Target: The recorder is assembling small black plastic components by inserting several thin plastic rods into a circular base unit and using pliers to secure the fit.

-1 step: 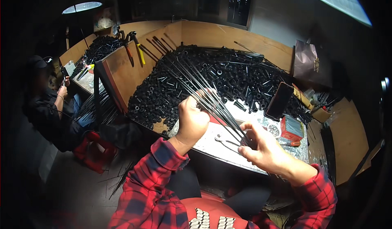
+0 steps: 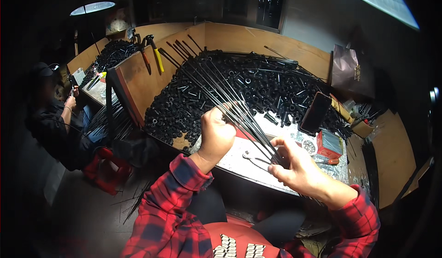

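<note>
A bundle of long thin black rods (image 2: 254, 130) slants across the bench, its far ends fanned out over a heap of small black tubular parts (image 2: 258, 85). Around the middle of the bundle my left hand (image 2: 218, 130) is closed. Lower down, my right hand (image 2: 299, 168) grips the near ends between thumb and fingers; the palm side is partly hidden. Beneath the rods, a pair of pliers (image 2: 247, 155) lies on the white bench top (image 2: 235, 165).
A dark phone (image 2: 315, 114) leans upright right of the heap, near a red box (image 2: 329, 145) and a round container (image 2: 309, 146). Yellow-handled pliers (image 2: 159, 61) hang on the wooden partition (image 2: 126, 76). At left sits a co-worker (image 2: 50, 115). A paper bag (image 2: 346, 69) stands back right.
The far ends of the rods have shifted slightly and spread a little wider. Both hands keep nearly the same place and hold.
</note>
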Available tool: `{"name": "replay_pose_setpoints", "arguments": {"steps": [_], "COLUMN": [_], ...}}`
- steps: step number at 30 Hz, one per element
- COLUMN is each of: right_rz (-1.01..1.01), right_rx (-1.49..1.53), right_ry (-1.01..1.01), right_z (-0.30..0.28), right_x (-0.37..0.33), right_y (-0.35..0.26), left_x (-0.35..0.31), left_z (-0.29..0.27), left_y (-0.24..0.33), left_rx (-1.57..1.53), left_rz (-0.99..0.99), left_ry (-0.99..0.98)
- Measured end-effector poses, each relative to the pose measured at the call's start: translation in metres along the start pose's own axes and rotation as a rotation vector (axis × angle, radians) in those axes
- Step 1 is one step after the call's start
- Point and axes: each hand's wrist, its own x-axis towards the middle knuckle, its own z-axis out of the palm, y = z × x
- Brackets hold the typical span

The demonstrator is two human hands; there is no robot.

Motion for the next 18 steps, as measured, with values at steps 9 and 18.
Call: {"name": "replay_pose_setpoints", "arguments": {"steps": [9,18], "right_rz": [0.138,0.264], "right_rx": [0.249,0.823], "right_ry": [-0.114,-0.148], "right_z": [0.006,0.028], "right_x": [-0.019,-0.014], "right_y": [-0.012,0.079], "left_x": [0.013,0.017], "left_z": [-0.02,-0.023], "left_y": [0.008,0.015], "left_rx": [-0.257,-0.268], "left_rz": [-0.186,-0.235], "left_ry": [-0.015,-0.154]}}
